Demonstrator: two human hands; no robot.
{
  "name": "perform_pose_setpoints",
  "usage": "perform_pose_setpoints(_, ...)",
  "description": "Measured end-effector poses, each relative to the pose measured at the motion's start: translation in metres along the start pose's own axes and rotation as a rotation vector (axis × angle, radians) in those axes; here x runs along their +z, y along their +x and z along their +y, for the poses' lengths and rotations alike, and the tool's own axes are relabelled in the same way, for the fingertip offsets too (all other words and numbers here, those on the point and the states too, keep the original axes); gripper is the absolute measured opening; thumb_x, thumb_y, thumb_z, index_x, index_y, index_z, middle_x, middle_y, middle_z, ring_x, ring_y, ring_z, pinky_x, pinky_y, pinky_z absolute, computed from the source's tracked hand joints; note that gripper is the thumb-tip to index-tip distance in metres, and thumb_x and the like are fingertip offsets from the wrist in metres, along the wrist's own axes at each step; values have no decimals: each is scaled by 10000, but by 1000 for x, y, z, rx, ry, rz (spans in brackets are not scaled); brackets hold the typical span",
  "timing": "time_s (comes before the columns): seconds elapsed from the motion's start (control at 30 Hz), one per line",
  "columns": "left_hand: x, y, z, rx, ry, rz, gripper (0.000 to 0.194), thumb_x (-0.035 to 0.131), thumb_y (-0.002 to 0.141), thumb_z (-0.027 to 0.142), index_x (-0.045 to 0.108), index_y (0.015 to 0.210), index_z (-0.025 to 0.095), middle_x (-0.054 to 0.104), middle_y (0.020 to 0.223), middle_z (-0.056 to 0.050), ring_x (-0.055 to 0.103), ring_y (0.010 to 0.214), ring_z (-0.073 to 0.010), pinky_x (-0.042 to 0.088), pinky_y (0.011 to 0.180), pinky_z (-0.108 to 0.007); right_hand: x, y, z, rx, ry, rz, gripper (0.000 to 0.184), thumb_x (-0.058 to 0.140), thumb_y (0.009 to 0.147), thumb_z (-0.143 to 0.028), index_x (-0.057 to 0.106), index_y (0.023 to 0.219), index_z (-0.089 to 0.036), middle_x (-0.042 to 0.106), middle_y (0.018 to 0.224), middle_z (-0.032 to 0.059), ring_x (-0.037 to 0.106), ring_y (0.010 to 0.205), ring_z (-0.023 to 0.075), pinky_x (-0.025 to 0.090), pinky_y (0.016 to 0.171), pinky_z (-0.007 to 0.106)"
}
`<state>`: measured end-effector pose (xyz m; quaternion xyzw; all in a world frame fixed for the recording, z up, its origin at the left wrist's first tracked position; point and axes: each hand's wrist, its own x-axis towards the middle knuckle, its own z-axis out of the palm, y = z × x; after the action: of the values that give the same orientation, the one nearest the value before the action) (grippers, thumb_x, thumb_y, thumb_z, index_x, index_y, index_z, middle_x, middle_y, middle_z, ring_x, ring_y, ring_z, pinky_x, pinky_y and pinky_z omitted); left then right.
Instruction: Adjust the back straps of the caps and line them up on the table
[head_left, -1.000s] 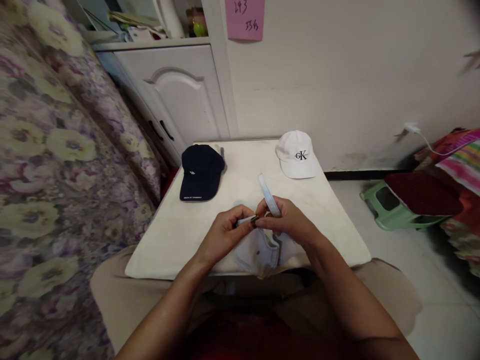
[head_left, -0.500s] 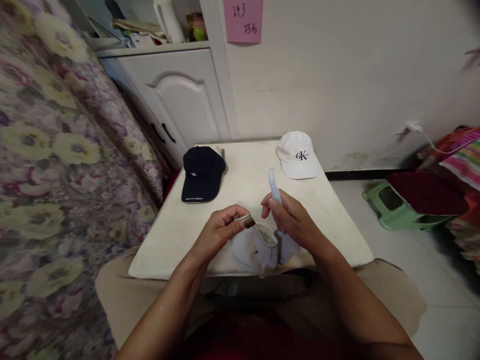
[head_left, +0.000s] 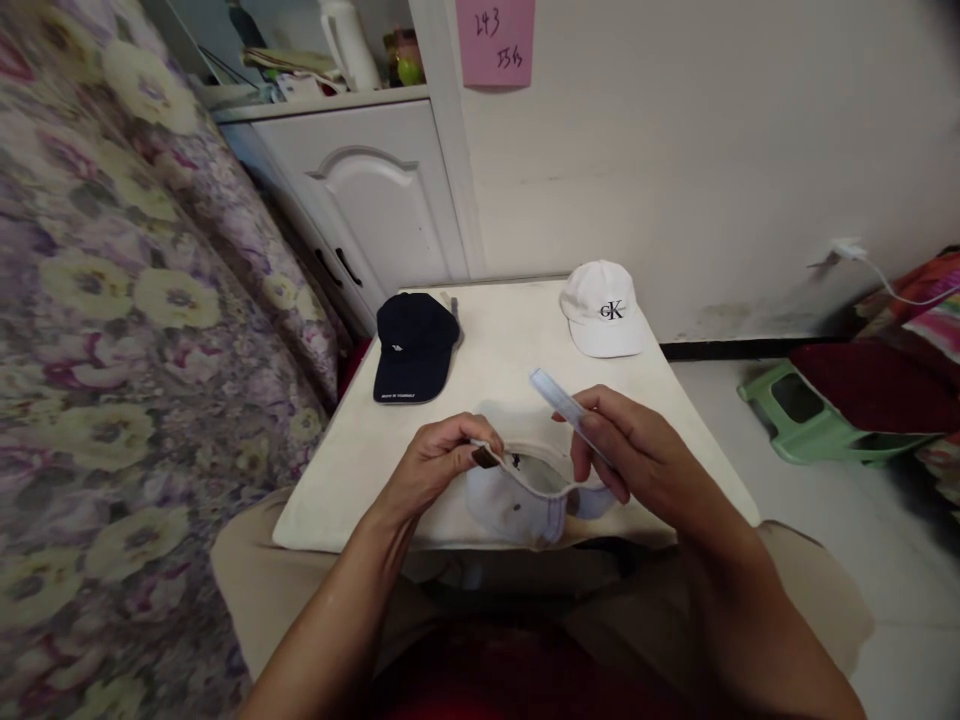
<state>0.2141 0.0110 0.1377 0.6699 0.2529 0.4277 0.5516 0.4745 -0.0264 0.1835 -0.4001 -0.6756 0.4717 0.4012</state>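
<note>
A pale blue baseball cap (head_left: 517,508) rests at the table's near edge, its opening facing up. My left hand (head_left: 442,455) pinches the cap's back edge beside a dark metal buckle (head_left: 484,457). Between the fingers of my right hand (head_left: 626,440) is the cap's light blue strap (head_left: 556,393), its free end pointing up and to the left. The strap is out of the buckle, and the two hands are apart. Part of the cap's right side is hidden behind my right fingers.
On the cream-covered table (head_left: 502,350) sit a navy cap (head_left: 414,345) at back left and a white cap (head_left: 602,308) at back right. A floral curtain (head_left: 150,380) hangs left. A green stool (head_left: 795,400) stands right, and a white cabinet (head_left: 367,200) behind.
My right hand has moved slightly right and down, tilting the strap from nearly upright to slanting left. The cap's opening has spread wider. My left hand keeps its hold.
</note>
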Motion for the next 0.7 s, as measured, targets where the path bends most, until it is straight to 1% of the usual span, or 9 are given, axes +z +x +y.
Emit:
perform_pose_setpoints(0.1,0,-2,1,12,-8,-29,191,672,899,356,726,920,174,681,838,-60,619,806,-180,459,738,-282,7,1,-2,-58,-44,68,241,479,1009,-395,603,936,-202,595,597,-65,414,381,39,358,424,186)
perform_pose_setpoints(0.2,0,-3,0,20,-12,-55,211,676,894,364,727,913,159,694,839,-83,626,809,-197,466,738,-300,9,-1,-5,-89,-44,79,219,551,975,-365,617,857,-193,583,570,-55,470,430,60,378,451,193)
perform_pose_setpoints(0.3,1,-3,1,23,-12,-85,233,676,892,377,736,905,152,700,832,-93,633,795,-198,474,719,-297,11,-5,-9,-91,-18,78,178,541,978,-322,620,882,-195,575,573,-54,501,477,76,395,476,195)
perform_pose_setpoints(0.4,2,-3,1,23,-16,-92,223,664,903,367,747,924,160,703,847,-87,635,783,-181,476,708,-281,14,-6,-13,-144,-59,82,137,565,961,-269,642,876,-194,597,620,-49,512,527,71,396,508,188)
perform_pose_setpoints(0.5,2,-3,-1,38,-20,-105,219,666,902,365,752,908,164,702,823,-81,622,764,-177,467,706,-288,19,-5,-13,-190,-87,76,112,608,934,-249,677,870,-189,644,673,-40,544,578,71,408,545,186)
perform_pose_setpoints(0.6,1,-3,-5,62,-33,-109,226,683,887,380,752,898,165,698,776,-76,608,747,-182,457,705,-305,24,-3,-11,-193,-91,66,103,639,909,-230,707,853,-179,679,700,-30,572,605,75,421,569,188)
perform_pose_setpoints(0.7,1,-3,-6,65,-54,-112,194,696,879,363,755,896,179,698,762,-62,610,735,-174,451,692,-295,27,-2,-9,-195,-95,70,88,663,887,-218,725,844,-173,698,710,-25,574,601,73,416,563,188)
